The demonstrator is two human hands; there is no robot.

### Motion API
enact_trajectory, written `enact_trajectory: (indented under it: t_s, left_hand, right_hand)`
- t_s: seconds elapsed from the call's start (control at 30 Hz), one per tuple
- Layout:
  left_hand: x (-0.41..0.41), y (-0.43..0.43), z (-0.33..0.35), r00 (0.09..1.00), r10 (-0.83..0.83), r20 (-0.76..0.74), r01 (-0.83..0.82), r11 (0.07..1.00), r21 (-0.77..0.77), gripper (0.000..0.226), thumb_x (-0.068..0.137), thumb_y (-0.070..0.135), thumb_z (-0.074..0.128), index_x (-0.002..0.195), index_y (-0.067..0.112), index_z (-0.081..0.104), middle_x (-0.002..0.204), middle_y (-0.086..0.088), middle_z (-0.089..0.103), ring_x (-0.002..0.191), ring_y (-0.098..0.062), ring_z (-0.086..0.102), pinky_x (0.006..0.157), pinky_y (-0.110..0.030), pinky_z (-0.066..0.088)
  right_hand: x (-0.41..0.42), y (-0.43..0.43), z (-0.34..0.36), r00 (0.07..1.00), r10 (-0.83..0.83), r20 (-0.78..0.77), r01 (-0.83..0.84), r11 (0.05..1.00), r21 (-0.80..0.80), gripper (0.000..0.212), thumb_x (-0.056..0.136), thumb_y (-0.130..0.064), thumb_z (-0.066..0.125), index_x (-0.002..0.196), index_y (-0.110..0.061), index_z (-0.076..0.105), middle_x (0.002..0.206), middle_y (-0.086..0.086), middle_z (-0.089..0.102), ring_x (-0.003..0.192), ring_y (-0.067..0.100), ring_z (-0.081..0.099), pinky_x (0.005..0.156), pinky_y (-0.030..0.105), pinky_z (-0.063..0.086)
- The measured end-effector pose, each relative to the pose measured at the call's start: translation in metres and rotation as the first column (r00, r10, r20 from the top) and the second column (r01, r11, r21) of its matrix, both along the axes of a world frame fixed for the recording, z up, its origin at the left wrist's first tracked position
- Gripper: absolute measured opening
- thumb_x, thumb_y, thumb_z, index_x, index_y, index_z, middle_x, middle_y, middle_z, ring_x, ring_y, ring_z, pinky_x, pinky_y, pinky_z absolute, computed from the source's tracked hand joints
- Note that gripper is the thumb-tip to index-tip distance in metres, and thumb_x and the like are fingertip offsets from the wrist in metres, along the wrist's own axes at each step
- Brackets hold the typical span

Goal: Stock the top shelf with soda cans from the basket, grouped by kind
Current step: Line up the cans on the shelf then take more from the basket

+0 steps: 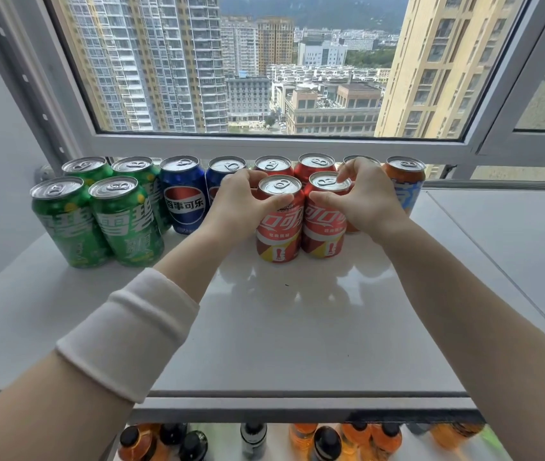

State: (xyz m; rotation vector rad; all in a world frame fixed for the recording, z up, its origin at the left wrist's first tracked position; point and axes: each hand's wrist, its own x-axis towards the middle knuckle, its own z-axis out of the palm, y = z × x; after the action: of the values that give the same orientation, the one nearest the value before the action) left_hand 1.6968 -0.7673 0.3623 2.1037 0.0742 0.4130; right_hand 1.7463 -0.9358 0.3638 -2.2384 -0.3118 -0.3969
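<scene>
Near half of the white shelf top [297,327] is wide open, easy way in. Far side's crowded: green cans [121,221] left, blue cans [182,194] next, red cans [279,224] centre, orange can [404,184] right, window frame [264,144] tight behind. Bare shelf on the far right too.

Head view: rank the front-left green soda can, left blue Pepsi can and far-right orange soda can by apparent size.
1. Front-left green soda can, nearest the camera.
2. Left blue Pepsi can.
3. Far-right orange soda can, partly hidden by the right hand; 2 versus 3 is unsure.
</scene>
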Motion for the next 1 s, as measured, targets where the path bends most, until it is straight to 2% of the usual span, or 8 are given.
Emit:
enact_trajectory:
  t_s: [0.07,0.17,0.5,0.6,0.83,1.0]
  left_hand:
    - [0.0,-0.001,-0.001,1.0,0.009,0.009,-0.009,1.0,-0.003,0.059,0.077,0.032,0.073,0.126,0.008,0.05,0.123,-0.004,0.056,0.104,-0.013,0.054,0.083,-0.024,0.045]
    - [0.002,0.0,-0.003,1.0,0.019,-0.004,-0.019,1.0,-0.009,0.061,0.075,0.036,0.073,0.126,0.01,0.05,0.126,-0.007,0.054,0.109,-0.017,0.055,0.089,-0.027,0.048]
    - [0.001,0.0,-0.004,1.0,0.012,-0.011,-0.012,1.0,0.008,0.061,0.077,0.035,0.072,0.127,0.009,0.048,0.126,-0.007,0.054,0.111,-0.017,0.054,0.089,-0.027,0.047]
    - [0.001,-0.002,-0.007,1.0,0.027,-0.008,-0.027,0.999,0.017,0.063,0.076,0.039,0.072,0.127,0.012,0.047,0.127,-0.008,0.052,0.112,-0.017,0.053,0.095,-0.032,0.048]
    - [-0.007,-0.006,-0.002,1.0,0.006,-0.023,-0.004,0.997,0.078,0.075,0.077,0.041,0.071,0.136,0.008,0.038,0.135,-0.011,0.047,0.124,-0.023,0.046,0.102,-0.042,0.043]
    - [-0.023,-0.004,0.002,0.996,0.009,0.093,-0.03,0.974,0.227,0.07,0.085,0.034,0.064,0.14,0.006,0.032,0.141,-0.012,0.039,0.132,-0.022,0.036,0.11,-0.036,0.031]
  right_hand:
    - [-0.001,0.001,0.0,1.0,-0.009,0.0,0.009,1.0,-0.005,0.042,0.069,-0.034,0.079,0.087,-0.017,0.046,0.117,0.013,0.052,0.109,0.024,0.048,0.081,0.022,0.032]
    - [-0.002,0.0,0.002,1.0,-0.014,-0.001,0.014,1.0,-0.007,0.043,0.068,-0.035,0.08,0.087,-0.017,0.046,0.116,0.011,0.053,0.106,0.021,0.047,0.081,0.022,0.032]
    - [-0.006,-0.001,0.004,0.999,-0.014,-0.031,0.013,1.0,-0.024,0.043,0.068,-0.035,0.08,0.09,-0.017,0.047,0.118,0.01,0.05,0.111,0.021,0.046,0.083,0.022,0.033]
    - [-0.007,0.001,0.003,1.0,-0.022,-0.018,0.021,0.999,-0.034,0.041,0.069,-0.034,0.079,0.09,-0.017,0.048,0.118,0.011,0.05,0.111,0.022,0.047,0.084,0.021,0.033]
    - [-0.02,0.006,0.003,0.999,-0.04,0.022,0.041,0.999,-0.027,0.045,0.077,-0.035,0.072,0.109,-0.01,0.053,0.12,0.01,0.049,0.115,0.021,0.046,0.092,0.026,0.036]
    - [-0.038,0.005,0.002,0.985,-0.131,0.114,0.135,0.991,-0.025,0.047,0.083,-0.033,0.065,0.121,-0.009,0.051,0.124,0.008,0.049,0.117,0.019,0.045,0.091,0.019,0.033]
